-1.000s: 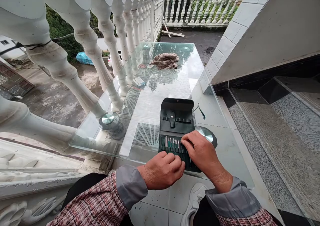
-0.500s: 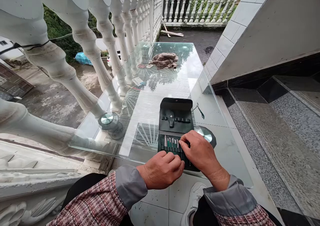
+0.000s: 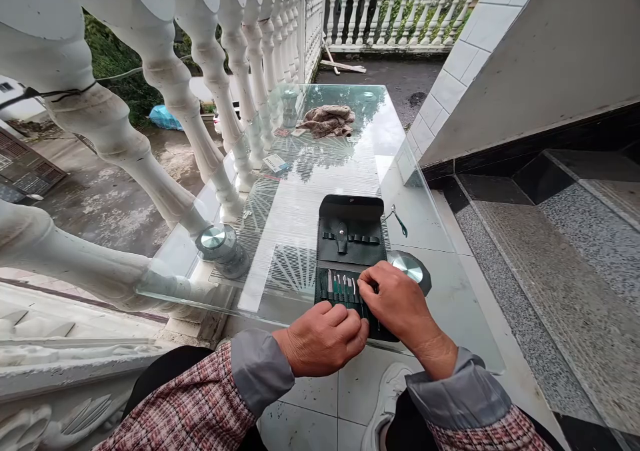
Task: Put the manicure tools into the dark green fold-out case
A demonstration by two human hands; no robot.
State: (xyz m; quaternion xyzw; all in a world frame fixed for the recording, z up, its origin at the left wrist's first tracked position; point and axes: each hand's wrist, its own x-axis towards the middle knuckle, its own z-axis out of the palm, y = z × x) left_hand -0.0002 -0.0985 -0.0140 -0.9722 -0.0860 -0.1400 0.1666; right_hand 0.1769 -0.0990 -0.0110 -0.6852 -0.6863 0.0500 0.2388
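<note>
A black tool case (image 3: pixel 351 228) lies open on the glass table (image 3: pixel 320 171), with several small metal tools (image 3: pixel 341 284) held in loops on its near half. My left hand (image 3: pixel 324 339) is curled at the case's near edge, its fingers pressed on the case. My right hand (image 3: pixel 397 304) rests over the right part of the near half, fingertips pinched at a tool in the row; which one is hidden. A small pair of clippers with a green grip (image 3: pixel 399 219) lies just right of the case.
A crumpled brown cloth (image 3: pixel 329 119) lies at the table's far end. A small card (image 3: pixel 275 163) rests by the left edge. White balusters (image 3: pixel 215 104) run along the left, a tiled wall and stone steps (image 3: pixel 550 238) along the right. Round metal table fittings (image 3: pixel 218 239) show through the glass.
My right hand's fingertips have shifted slightly left along the tool row. My left hand has stayed put.
</note>
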